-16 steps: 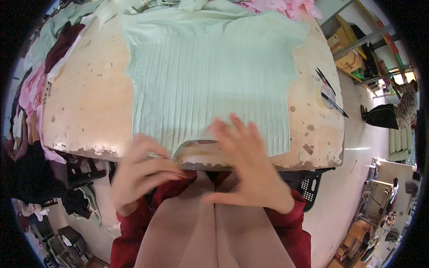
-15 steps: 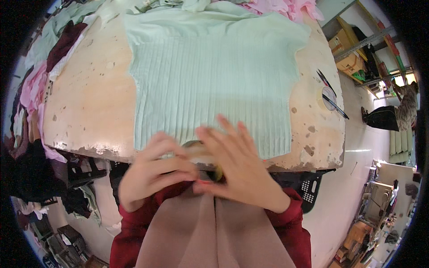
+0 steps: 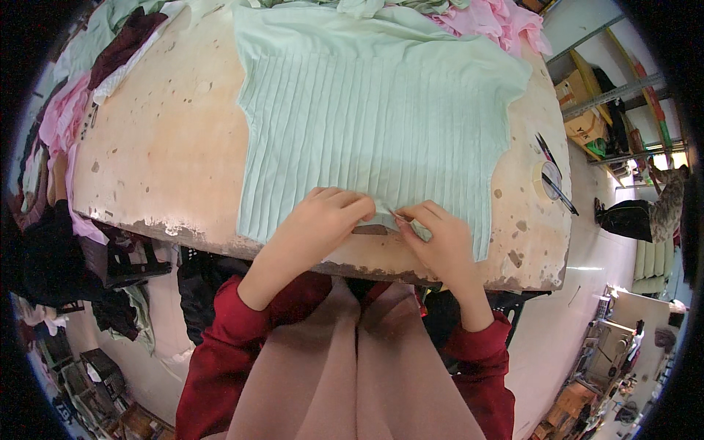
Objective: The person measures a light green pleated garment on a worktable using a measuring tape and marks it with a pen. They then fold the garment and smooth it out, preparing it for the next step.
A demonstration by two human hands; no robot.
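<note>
- Pale green pleated garment (image 3: 374,125) lies spread flat on the worn, stained table (image 3: 161,139), hem at the near edge.
- Left hand (image 3: 323,220) pinches the hem; right hand (image 3: 440,238) grips a small thin tool, hard to identify.
- Judged: hem work under way, remainder unclear.
- Knit ribbed, soft; tape roll (image 3: 548,180) lies right.

Garment workshop: worn worktable (image 3: 169,147), heaped clothes (image 3: 484,18), sewing machines (image 3: 609,345).

mint pleated garment (image 3: 374,125), spread flat; hem pinched
</note>
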